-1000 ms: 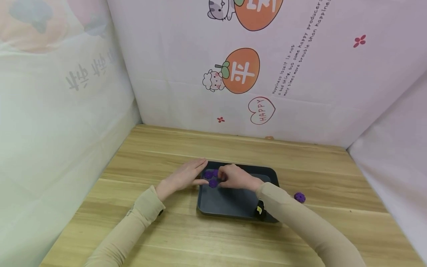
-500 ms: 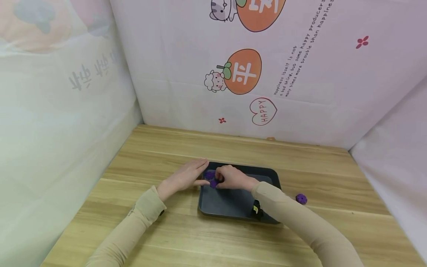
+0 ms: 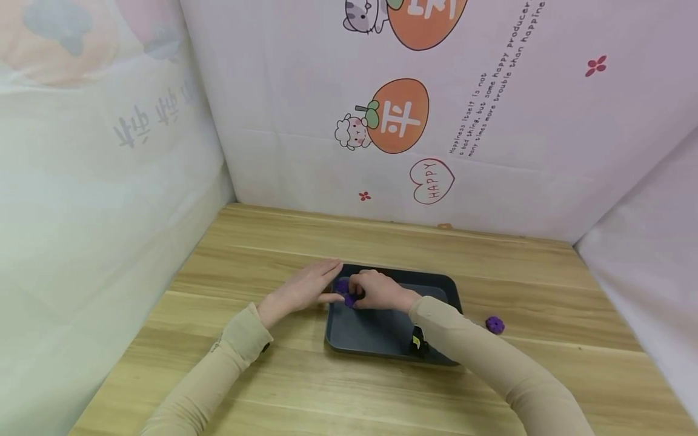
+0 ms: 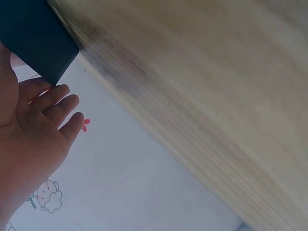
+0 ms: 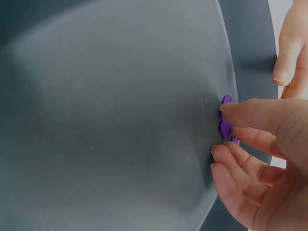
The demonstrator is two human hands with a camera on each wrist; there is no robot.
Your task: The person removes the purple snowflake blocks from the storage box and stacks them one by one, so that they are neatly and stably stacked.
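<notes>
A dark grey rectangular tray [image 3: 376, 333] lies on the table in the head view. Near its far left corner are small purple flower-shaped pieces [image 3: 342, 284], partly hidden by fingers. My right hand [image 3: 378, 289] reaches over the tray, fingers curled down to these pieces. In the right wrist view, its thumb and index finger pinch a purple flower-shaped piece [image 5: 225, 127] low by the tray's end wall. My left hand [image 3: 302, 287] lies at the left rim, fingers extended and thumb pointing inward. In the left wrist view, its fingers touch the tray's corner [image 4: 53, 72].
Right of the tray, another purple flower-shaped piece [image 3: 495, 325] lies on the wooden table [image 3: 262, 375]. A black device [image 3: 418, 342] on the right wrist overlaps the tray's near side. White printed cloth [image 3: 305, 163] stands behind and at both sides.
My right hand has shifted slightly left over the purple pieces and now covers more of them. The left hand stays at the tray's rim.
</notes>
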